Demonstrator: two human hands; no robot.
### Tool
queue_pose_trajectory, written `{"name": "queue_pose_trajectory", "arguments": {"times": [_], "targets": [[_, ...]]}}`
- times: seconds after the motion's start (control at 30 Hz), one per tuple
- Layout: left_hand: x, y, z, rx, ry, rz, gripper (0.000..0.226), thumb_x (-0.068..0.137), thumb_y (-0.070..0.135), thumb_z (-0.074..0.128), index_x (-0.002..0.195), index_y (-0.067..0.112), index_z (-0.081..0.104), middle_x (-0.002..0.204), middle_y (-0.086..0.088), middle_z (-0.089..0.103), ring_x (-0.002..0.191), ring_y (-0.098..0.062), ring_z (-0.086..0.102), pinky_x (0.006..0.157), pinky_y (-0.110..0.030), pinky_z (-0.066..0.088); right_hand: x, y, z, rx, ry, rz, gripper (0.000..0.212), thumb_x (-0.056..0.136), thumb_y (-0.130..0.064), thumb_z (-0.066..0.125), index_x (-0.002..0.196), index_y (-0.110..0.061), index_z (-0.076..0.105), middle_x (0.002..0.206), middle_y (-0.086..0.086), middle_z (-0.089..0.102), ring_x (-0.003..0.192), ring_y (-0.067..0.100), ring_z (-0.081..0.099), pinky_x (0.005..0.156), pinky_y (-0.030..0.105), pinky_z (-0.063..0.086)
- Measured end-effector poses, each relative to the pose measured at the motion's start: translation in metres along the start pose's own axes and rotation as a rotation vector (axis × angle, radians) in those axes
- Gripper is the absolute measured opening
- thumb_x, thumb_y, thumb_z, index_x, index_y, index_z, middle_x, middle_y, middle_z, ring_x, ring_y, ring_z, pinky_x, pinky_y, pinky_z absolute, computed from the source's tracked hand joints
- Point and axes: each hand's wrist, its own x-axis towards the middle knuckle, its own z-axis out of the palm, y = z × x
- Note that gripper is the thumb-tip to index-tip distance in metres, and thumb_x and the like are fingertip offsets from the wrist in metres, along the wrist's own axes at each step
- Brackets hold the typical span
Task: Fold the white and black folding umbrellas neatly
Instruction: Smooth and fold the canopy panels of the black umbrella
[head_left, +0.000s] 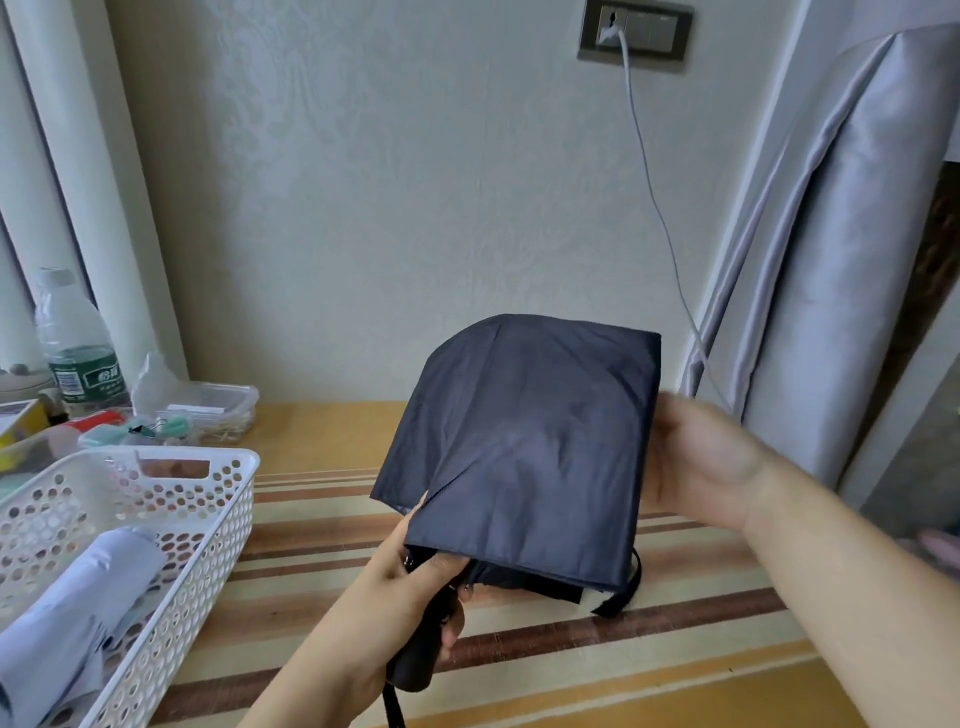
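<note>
The black folding umbrella (524, 447) is held up over the table, its dark canopy collapsed and hanging in loose flat folds. My left hand (395, 592) grips its black handle from below, thumb on the canopy's lower edge. My right hand (701, 462) holds the canopy's right edge, fingers hidden behind the cloth. A black strap (626, 592) dangles at the lower right. The white folding umbrella (78, 608) lies collapsed in the white perforated basket (208, 519) at the left.
A striped cloth covers the table (571, 654). At the back left stand a water bottle (78, 348), a clear plastic box (208, 410) and small clutter. A charger cable (660, 208) hangs from the wall socket. A grey curtain (831, 260) hangs at the right.
</note>
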Motion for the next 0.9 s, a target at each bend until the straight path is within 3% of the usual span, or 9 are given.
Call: {"name": "queue_pose_trajectory", "arguments": {"times": [0.1, 0.13, 0.2, 0.27, 0.37, 0.47, 0.6, 0.83, 0.9], "targets": [[0.002, -0.004, 0.0, -0.058, -0.021, -0.06, 0.047, 0.065, 0.021, 0.074, 0.1, 0.001, 0.051, 0.064, -0.019, 0.053, 0.044, -0.026, 0.044, 0.048, -0.031, 0.036, 0.01, 0.021, 0.017, -0.447, 0.028, -0.246, 0.019, 0.091, -0.015, 0.056, 0.087, -0.028, 0.069, 0.077, -0.017, 0.071, 0.087, 0.007, 0.069, 0.075, 0.023, 0.055], [0.002, -0.006, 0.0, -0.068, -0.023, -0.069, 0.057, 0.054, 0.023, 0.073, 0.1, -0.003, 0.05, 0.063, -0.021, 0.053, 0.043, -0.026, 0.045, 0.048, -0.032, 0.036, 0.014, 0.025, 0.021, -0.641, 0.008, -0.357, 0.02, 0.085, -0.028, 0.059, 0.099, -0.041, 0.067, 0.096, -0.022, 0.07, 0.11, 0.01, 0.061, 0.093, 0.026, 0.05], [0.001, -0.006, 0.003, -0.056, -0.033, -0.073, 0.063, 0.045, 0.024, 0.073, 0.096, -0.003, 0.05, 0.062, -0.021, 0.053, 0.041, -0.026, 0.045, 0.047, -0.032, 0.036, 0.018, 0.029, 0.025, -1.138, -0.056, -0.529, 0.05, 0.083, -0.048, 0.052, 0.127, -0.065, 0.034, 0.139, -0.027, 0.042, 0.136, 0.005, 0.028, 0.112, 0.025, 0.023], [-0.001, -0.004, 0.005, 0.006, -0.077, -0.068, 0.063, 0.046, 0.028, 0.076, 0.095, -0.001, 0.049, 0.061, -0.017, 0.053, 0.042, -0.025, 0.044, 0.044, -0.03, 0.037, 0.019, 0.03, 0.03, -1.541, 0.017, -0.555, 0.059, 0.086, -0.063, 0.034, 0.139, -0.062, 0.008, 0.154, -0.028, 0.012, 0.141, 0.002, -0.001, 0.115, 0.034, 0.005], [-0.002, 0.0, 0.008, 0.104, -0.125, -0.062, 0.067, 0.051, 0.042, 0.081, 0.097, 0.003, 0.051, 0.06, -0.012, 0.055, 0.04, -0.023, 0.043, 0.041, -0.026, 0.038, 0.021, 0.034, 0.034, -1.769, 0.137, -0.399, 0.069, 0.078, -0.076, 0.007, 0.143, -0.056, -0.003, 0.156, -0.024, -0.01, 0.14, 0.009, -0.027, 0.112, 0.047, -0.012], [-0.003, 0.0, 0.009, 0.165, -0.122, -0.054, 0.064, 0.057, 0.049, 0.08, 0.091, 0.003, 0.05, 0.059, -0.011, 0.055, 0.038, -0.022, 0.044, 0.041, -0.025, 0.038, 0.023, 0.036, 0.034, -1.666, 0.149, -0.39, 0.072, 0.077, -0.079, 0.003, 0.144, -0.054, 0.007, 0.155, -0.025, -0.014, 0.138, 0.01, -0.035, 0.112, 0.051, -0.019], [-0.005, -0.001, 0.009, 0.095, -0.071, -0.057, 0.055, 0.069, 0.044, 0.08, 0.093, 0.004, 0.051, 0.06, -0.013, 0.054, 0.04, -0.022, 0.041, 0.041, -0.026, 0.037, 0.013, 0.045, 0.028, -1.373, 0.349, -0.66, 0.055, 0.092, -0.058, 0.028, 0.145, -0.05, 0.016, 0.154, -0.025, -0.015, 0.14, 0.003, -0.028, 0.115, 0.037, -0.01], [-0.008, 0.003, 0.02, 0.15, -0.024, -0.076, 0.057, 0.068, 0.047, 0.071, 0.1, 0.005, 0.049, 0.06, -0.01, 0.056, 0.04, -0.021, 0.042, 0.044, -0.028, 0.038, 0.014, 0.078, 0.06, -1.02, 0.44, -0.392, 0.062, 0.088, -0.052, 0.053, 0.126, -0.07, 0.009, 0.144, -0.028, -0.034, 0.141, 0.014, -0.029, 0.119, 0.048, 0.0], [-0.009, 0.001, 0.023, 0.213, -0.001, -0.065, 0.048, 0.076, 0.042, 0.07, 0.097, 0.006, 0.048, 0.06, -0.009, 0.057, 0.04, -0.021, 0.044, 0.046, -0.029, 0.039, 0.019, 0.077, 0.067, -0.881, 0.529, -0.407, 0.081, 0.082, -0.049, 0.064, 0.13, -0.068, 0.001, 0.148, -0.02, -0.034, 0.143, 0.014, -0.022, 0.119, 0.043, 0.009]]}}
